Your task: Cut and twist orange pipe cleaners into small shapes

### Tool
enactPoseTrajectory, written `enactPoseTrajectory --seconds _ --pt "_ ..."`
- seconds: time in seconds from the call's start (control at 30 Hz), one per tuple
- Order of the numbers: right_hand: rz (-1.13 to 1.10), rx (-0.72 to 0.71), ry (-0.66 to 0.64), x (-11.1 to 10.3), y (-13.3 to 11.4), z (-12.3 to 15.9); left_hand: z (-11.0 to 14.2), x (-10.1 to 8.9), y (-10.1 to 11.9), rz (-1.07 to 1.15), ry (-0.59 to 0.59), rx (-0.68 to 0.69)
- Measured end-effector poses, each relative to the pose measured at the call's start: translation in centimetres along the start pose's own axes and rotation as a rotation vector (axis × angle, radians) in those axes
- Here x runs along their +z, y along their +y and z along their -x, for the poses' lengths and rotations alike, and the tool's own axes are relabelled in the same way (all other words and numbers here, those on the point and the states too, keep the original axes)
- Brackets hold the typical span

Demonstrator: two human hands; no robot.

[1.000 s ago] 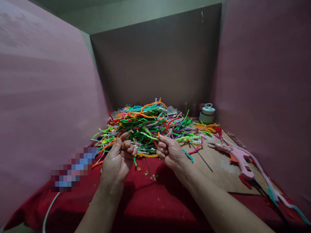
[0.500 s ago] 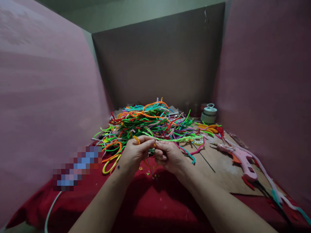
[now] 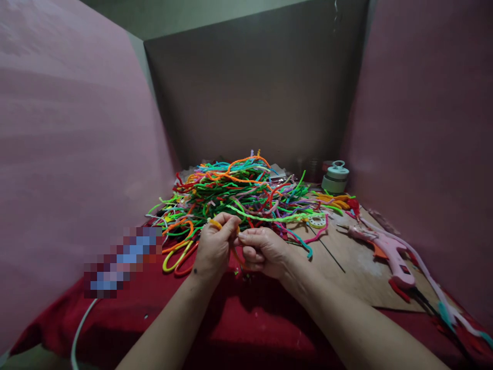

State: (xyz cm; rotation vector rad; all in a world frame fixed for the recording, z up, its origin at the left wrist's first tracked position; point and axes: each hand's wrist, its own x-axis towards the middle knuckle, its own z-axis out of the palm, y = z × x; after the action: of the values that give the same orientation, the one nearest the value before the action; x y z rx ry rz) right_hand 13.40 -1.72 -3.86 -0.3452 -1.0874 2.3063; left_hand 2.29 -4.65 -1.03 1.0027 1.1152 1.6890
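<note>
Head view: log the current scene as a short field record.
left hand: pinching yellow-orange pipe cleaner
right hand: fingertips at same pipe cleaner, close to left hand
behind hands: pile of colored pipe cleaners
right side: pink glue gun on wooden board
back right: lidded jar
front: red cloth

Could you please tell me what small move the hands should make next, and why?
Perhaps the right hand should gently draw the yellow-orange strip snug, since the left hand pinches it close by and a curve of it seems to hang slack between the hands.
</note>
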Motion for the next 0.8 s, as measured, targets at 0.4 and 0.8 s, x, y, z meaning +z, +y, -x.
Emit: enactPoseTrajectory --seconds 0.4,0.8 --pt "-0.089 -0.100 -0.074 0.0 0.3 -0.2 -1.1 -2.2 -0.7 0.144 -0.252 -0.279" --pt "-0.021 -0.129 0.043 -0.3 0.3 -0.2 -0.6 -2.1 -0.6 0.037 -0.268 -0.228"
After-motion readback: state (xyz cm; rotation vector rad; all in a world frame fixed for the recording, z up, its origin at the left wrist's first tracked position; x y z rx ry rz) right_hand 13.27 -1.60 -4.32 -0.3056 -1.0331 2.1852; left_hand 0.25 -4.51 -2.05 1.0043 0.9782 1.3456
